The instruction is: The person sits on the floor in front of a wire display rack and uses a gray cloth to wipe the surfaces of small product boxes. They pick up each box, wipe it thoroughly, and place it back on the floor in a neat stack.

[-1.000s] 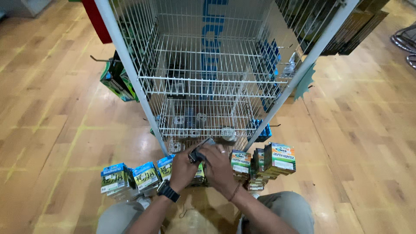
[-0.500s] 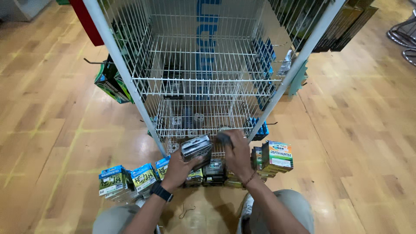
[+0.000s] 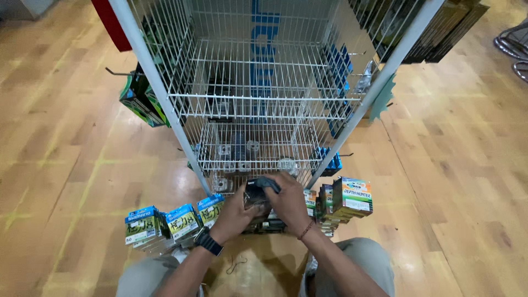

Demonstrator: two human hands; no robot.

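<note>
My left hand (image 3: 237, 214), with a black watch on its wrist, and my right hand (image 3: 288, 203), with a thin bracelet, are both closed around a small dark packet (image 3: 258, 192). I hold it just in front of the bottom shelf of a white wire display rack (image 3: 264, 99). Below my hands stands a row of small boxes on the wooden floor: blue and green ones (image 3: 165, 223) to the left, green, white and orange ones (image 3: 344, 199) to the right.
The rack's white corner posts (image 3: 159, 99) slant down to the floor. Green packets (image 3: 140, 99) hang on its left side, blue ones (image 3: 335, 71) on its right. My knees (image 3: 363, 264) are at the bottom edge. A chrome chair base (image 3: 514, 47) stands at far right.
Both hands lifted the dark packet off the row of boxes a second ago, raised it toward the rack, and now hold it slightly lower, close to the bottom shelf.
</note>
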